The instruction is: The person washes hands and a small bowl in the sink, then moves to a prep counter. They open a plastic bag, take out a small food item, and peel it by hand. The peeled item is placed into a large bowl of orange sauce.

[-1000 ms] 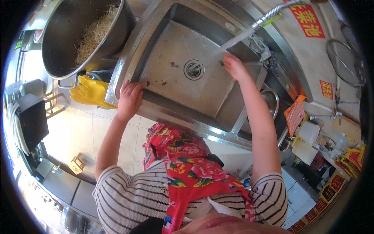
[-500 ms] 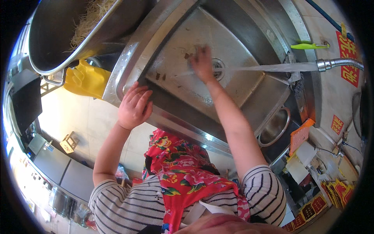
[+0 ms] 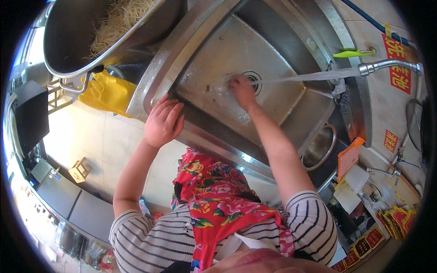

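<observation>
Inside a stainless steel sink point(image 3: 268, 41), my right hand point(image 3: 243, 92) is low over the bottom, beside the round drain point(image 3: 253, 82). Its fingertips are blurred by motion and splashing water, so I cannot see whether they hold anything. A stream of water point(image 3: 314, 75) runs from the metal faucet point(image 3: 375, 67) at the right toward that hand. My left hand point(image 3: 165, 122) rests on the sink's near-left rim with its fingers stretched out and nothing in them. A small dark scrap point(image 3: 208, 88) lies on the sink bottom, left of my right hand.
A large metal pot point(image 3: 68, 50) holding pale, thin shreds point(image 3: 120, 25) stands at the upper left. Yellow rubber gloves point(image 3: 104, 94) hang below it. A light-green-handled tool point(image 3: 353, 53) lies on the right ledge. A metal bowl point(image 3: 318, 148) and an orange basket point(image 3: 349, 157) are at the lower right.
My right hand has moved nearer, beside the drain, and the water now splashes around its fingers. Fewer dark scraps show on the sink bottom. My left hand stays on the rim.
</observation>
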Tool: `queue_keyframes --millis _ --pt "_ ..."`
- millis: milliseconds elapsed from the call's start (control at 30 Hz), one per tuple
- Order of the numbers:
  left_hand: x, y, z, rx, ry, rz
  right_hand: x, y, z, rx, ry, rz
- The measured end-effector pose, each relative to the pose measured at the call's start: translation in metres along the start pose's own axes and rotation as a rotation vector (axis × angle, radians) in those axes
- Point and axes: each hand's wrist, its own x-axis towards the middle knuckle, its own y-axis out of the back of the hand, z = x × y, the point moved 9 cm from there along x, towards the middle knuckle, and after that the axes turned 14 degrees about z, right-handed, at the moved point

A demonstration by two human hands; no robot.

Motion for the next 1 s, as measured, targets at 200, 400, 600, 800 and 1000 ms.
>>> queue_keyframes --millis 200,400,600,800,1000 --pt "0.002 -0.007 -0.001 0.025 -0.024 0.018 -0.011 0.035 0.078 0.573 -0.596 0.157" --pt "0.007 -0.013 -0.004 0.014 -0.059 0.035 -0.018 -0.035 0.009 0.686 -0.519 -0.265" --pt "0.004 -0.008 -0.005 0.013 -0.038 0.037 -0.025 -0.104 -0.051 0.449 -0.055 -0.142" --pt "0.01 -0.009 -0.016 0.073 -0.019 0.046 -0.013 -0.019 0.026 0.047 -0.016 -0.062" --pt "0.009 -0.006 -0.015 0.064 -0.03 0.051 -0.071 -0.02 -0.011 0.131 0.356 -0.138"
